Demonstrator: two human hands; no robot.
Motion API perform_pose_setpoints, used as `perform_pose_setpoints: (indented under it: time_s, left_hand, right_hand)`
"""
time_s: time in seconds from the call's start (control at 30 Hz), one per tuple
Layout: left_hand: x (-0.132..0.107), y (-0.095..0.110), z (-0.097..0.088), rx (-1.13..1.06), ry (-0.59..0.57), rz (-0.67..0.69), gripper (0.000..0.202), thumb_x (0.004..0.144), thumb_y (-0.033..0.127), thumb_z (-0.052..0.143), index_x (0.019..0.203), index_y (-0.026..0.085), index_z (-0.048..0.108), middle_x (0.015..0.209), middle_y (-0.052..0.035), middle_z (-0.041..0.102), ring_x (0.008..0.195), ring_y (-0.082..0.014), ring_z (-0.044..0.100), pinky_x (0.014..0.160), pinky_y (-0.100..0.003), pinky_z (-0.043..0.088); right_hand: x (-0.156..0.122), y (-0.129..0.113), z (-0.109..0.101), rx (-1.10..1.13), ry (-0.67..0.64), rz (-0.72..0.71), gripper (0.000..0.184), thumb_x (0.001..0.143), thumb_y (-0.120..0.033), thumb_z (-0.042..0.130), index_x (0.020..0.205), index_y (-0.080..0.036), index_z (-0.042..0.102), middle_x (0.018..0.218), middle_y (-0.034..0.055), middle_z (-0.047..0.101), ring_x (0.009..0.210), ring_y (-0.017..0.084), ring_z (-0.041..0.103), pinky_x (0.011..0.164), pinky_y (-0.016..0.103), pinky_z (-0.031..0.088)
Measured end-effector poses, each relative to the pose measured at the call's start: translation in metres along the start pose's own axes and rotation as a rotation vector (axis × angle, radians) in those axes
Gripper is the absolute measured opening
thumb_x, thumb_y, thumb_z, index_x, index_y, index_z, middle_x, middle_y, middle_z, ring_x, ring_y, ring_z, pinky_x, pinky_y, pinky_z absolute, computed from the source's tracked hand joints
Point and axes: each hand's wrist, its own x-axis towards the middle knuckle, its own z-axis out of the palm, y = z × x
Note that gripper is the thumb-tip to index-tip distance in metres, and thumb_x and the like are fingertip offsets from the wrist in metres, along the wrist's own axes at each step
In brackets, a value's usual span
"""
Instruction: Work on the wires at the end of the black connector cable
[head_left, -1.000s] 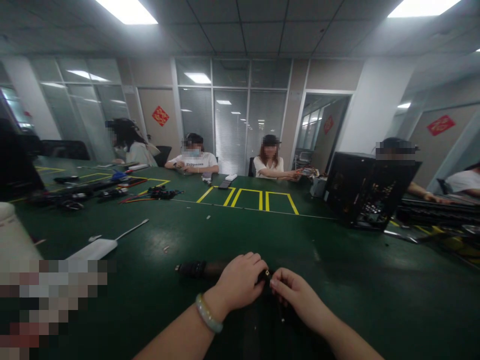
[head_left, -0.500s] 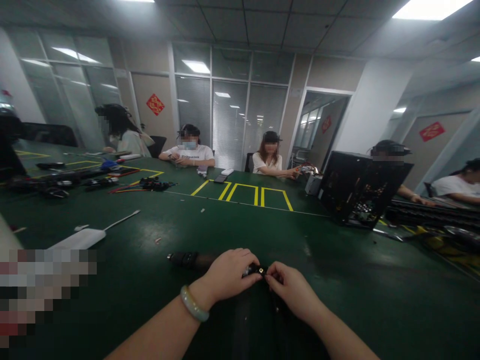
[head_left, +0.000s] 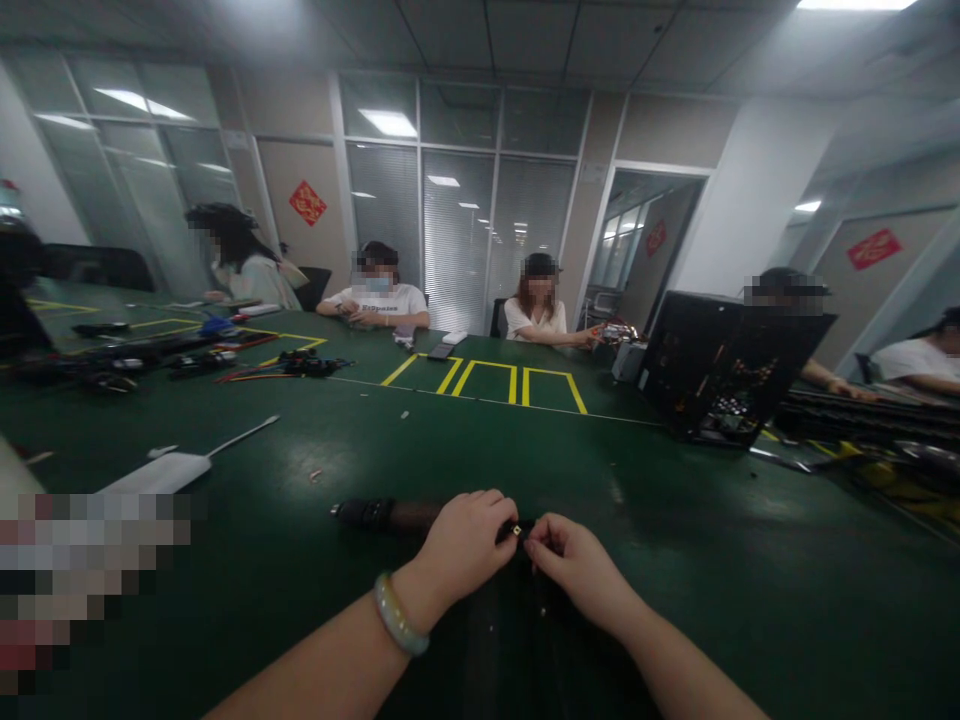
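Low in the middle of the green table (head_left: 675,560), my left hand (head_left: 463,548) and my right hand (head_left: 574,570) meet. The left hand, with a pale bracelet on its wrist, is curled round a small black part with a metal tip (head_left: 516,530). My right hand's fingers are pinched at that same tip. A dark cylindrical tool (head_left: 382,515) lies just left of my left hand, partly hidden behind it. Dark material lies under my wrists; I cannot make out what it is.
A white flat device with a cable (head_left: 161,472) lies to the left. An open black computer case (head_left: 720,365) stands at the right. Cables and tools (head_left: 225,362) clutter the far left. Several people sit round the table. Yellow tape boxes (head_left: 517,385) mark its middle.
The view has shifted slightly, so my hands sit a little higher in the picture. My hands stay together on the small part, the right fingers pinching closer to its tip.
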Motion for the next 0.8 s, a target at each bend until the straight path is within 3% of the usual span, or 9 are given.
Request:
perform_pose_setpoints:
  time_s: [0.33,0.8]
  left_hand:
    - [-0.001,0.004,-0.005,0.066,-0.081,-0.001,0.012,0.082,0.021,0.060,0.093,0.021,0.055,0.096,-0.0021,0.058,0.092,-0.0197,0.056,0.080,-0.031,0.042]
    - [-0.012,-0.001,-0.014,0.055,-0.081,0.020,0.010,0.081,0.019,0.057,0.091,0.022,0.055,0.092,-0.0012,0.058,0.086,-0.0187,0.055,0.076,-0.030,0.042]
  right_hand:
    - [-0.004,-0.005,-0.003,0.145,-0.050,0.014,0.017,0.089,-0.032,0.057,0.082,-0.016,0.056,0.072,-0.0017,0.059,0.065,0.012,0.052,0.062,0.023,0.041]
    - [-0.008,-0.007,0.004,0.232,-0.142,-0.007,0.017,0.089,-0.032,0.058,0.086,-0.015,0.056,0.073,-0.0011,0.059,0.066,0.012,0.052,0.062,0.022,0.039]
